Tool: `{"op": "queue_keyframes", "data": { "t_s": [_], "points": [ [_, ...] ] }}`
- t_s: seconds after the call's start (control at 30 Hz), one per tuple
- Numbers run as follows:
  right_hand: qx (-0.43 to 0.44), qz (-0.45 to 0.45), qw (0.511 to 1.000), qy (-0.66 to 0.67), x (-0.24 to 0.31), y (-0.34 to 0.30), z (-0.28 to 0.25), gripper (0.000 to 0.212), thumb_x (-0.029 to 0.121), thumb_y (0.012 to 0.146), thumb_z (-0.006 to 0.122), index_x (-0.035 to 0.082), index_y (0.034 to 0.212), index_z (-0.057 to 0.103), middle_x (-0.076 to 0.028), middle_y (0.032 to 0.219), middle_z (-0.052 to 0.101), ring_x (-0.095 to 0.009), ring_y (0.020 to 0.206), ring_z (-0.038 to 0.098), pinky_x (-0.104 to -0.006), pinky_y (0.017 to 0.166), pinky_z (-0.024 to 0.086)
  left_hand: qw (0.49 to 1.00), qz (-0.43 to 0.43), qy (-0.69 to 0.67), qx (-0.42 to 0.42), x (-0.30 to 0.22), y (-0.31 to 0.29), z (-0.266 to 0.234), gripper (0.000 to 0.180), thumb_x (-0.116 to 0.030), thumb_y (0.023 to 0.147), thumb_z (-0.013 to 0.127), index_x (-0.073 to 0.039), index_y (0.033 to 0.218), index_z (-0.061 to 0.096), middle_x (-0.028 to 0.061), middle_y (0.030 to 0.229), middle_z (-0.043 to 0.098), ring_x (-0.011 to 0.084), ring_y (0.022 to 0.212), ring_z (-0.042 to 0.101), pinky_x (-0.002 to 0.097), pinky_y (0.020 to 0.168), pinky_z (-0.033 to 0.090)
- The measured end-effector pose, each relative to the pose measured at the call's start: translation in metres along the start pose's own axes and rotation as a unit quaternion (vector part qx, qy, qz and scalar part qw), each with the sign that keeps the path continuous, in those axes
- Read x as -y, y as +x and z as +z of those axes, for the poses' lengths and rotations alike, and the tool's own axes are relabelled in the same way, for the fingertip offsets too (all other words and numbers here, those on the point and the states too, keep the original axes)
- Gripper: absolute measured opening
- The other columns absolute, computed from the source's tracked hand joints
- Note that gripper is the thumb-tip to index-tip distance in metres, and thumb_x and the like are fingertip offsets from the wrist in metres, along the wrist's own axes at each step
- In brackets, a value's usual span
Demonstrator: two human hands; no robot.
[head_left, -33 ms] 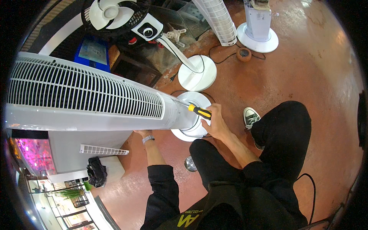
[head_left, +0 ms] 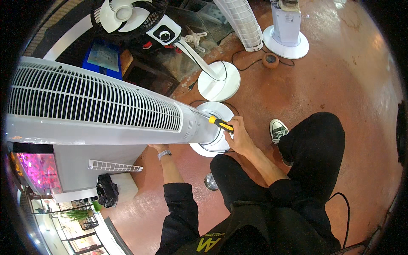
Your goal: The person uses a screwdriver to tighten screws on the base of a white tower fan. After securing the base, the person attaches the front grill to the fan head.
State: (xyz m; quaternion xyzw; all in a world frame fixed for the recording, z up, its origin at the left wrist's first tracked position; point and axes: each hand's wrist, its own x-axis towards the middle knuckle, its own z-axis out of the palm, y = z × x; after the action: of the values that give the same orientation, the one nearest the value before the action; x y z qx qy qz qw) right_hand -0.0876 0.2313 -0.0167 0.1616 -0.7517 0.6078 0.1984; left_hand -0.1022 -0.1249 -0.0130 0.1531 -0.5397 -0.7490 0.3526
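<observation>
A white tower fan (head_left: 102,131) with a slatted grille stretches from the left toward the middle, above its round white base (head_left: 199,149). My right hand (head_left: 243,139) is closed on the end of a yellow and black screwdriver (head_left: 222,124). The screwdriver's shaft lies against the lower part of the fan's body; its tip is hard to make out. My left hand (head_left: 160,147), with a watch at the wrist, is against the near side of the fan. Its fingers are hidden behind the fan body.
Beyond the fan stands a pedestal fan (head_left: 219,83) with bare white blades. Another tower fan's base (head_left: 293,51) and a white grille (head_left: 244,25) are at the far right, near a small clay pot (head_left: 270,60). A metal bowl (head_left: 211,181) sits by my leg, and cords trail on the floor.
The fingers of my right hand have shifted slightly on the screwdriver handle. The fan and my left hand look the same.
</observation>
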Motion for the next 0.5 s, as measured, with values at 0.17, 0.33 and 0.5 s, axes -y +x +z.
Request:
{"op": "queue_keyframes", "data": {
  "t_s": [0.17, 0.33, 0.5],
  "points": [
    [0.131, 0.176, 0.975, 0.039, -0.006, 0.009, -0.003, 0.027, 0.009, 0.087, 0.058, -0.004, 0.107, 0.046, -0.022, 0.1, 0.048, -0.037, 0.088, 0.052, -0.041, 0.079, 0.044, 1.0, 0.016, 0.002, 0.008, 0.005, 0.005, -0.002, 0.06, -0.043, 0.091, 0.047, 0.0, 0.133, 0.04, 0.0163, 0.129, 0.05, 0.0311, 0.106, 0.056, 0.0463, 0.087, 0.054],
    [0.067, 0.113, 0.991, 0.029, -0.004, 0.007, 0.0, 0.03, 0.012, 0.086, 0.06, -0.003, 0.108, 0.045, -0.022, 0.102, 0.047, -0.034, 0.088, 0.052, -0.04, 0.077, 0.044, 0.99, 0.084, 0.107, 0.047, 0.008, 0.01, -0.009, 0.06, -0.044, 0.091, 0.046, 0.001, 0.13, 0.043, 0.0164, 0.128, 0.05, 0.0298, 0.106, 0.056, 0.0453, 0.087, 0.054],
    [0.115, 0.14, 0.983, 0.043, 0.0, 0.003, -0.009, 0.032, 0.016, 0.088, 0.059, -0.005, 0.108, 0.045, -0.022, 0.102, 0.047, -0.035, 0.087, 0.052, -0.0422, 0.078, 0.044, 0.999, 0.015, 0.031, 0.004, 0.007, 0.007, -0.001, 0.06, -0.044, 0.092, 0.045, 0.001, 0.131, 0.042, 0.0165, 0.129, 0.049, 0.0299, 0.106, 0.056, 0.0439, 0.086, 0.055]
  ]
}}
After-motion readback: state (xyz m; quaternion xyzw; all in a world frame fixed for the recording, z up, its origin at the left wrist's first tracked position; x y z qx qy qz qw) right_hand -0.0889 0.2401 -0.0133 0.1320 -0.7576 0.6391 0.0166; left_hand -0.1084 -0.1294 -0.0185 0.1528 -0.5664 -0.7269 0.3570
